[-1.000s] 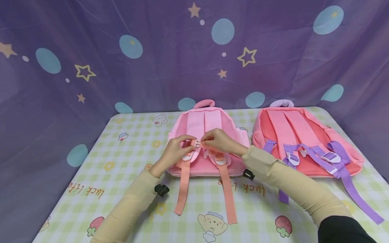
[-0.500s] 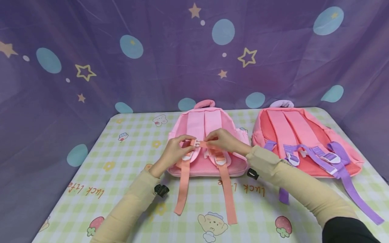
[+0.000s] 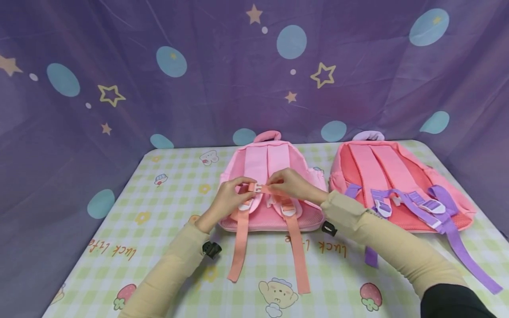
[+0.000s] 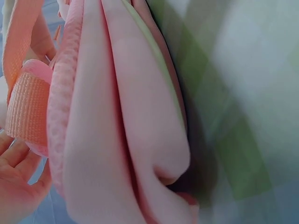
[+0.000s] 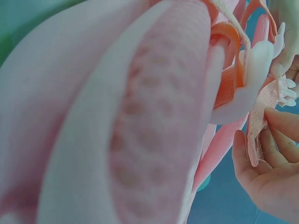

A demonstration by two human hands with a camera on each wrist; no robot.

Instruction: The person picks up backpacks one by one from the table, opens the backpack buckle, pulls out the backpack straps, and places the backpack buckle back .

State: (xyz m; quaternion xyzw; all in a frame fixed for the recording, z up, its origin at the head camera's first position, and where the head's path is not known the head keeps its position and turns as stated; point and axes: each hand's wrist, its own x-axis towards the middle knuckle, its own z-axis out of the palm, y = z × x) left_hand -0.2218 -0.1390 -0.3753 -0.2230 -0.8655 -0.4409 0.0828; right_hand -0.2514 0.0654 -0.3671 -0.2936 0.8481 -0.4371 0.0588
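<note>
In the head view a light pink backpack (image 3: 254, 161) lies with its shoulder straps up. A white plastic side-release buckle (image 3: 257, 188) sits over its middle on a short orange strap. My left hand (image 3: 230, 198) pinches the buckle's left end between thumb and fingers. To the right, my right hand (image 3: 293, 185) pinches the orange webbing (image 3: 265, 189). The right wrist view shows that thumb and fingers on the webbing (image 5: 265, 105), just below white buckle prongs (image 5: 286, 91). In the left wrist view the pink bag side hides much of the work.
A second backpack (image 3: 381, 163), coral pink with purple straps (image 3: 463, 254), lies on the right. Two loose orange strap tails (image 3: 240, 247) hang toward the front of the checked tablecloth (image 3: 175, 229). A purple curtain (image 3: 222, 79) stands behind.
My right hand shifted slightly right along the orange webbing, then a touch back left, so more webbing shows beside the buckle. My left hand stays in place.
</note>
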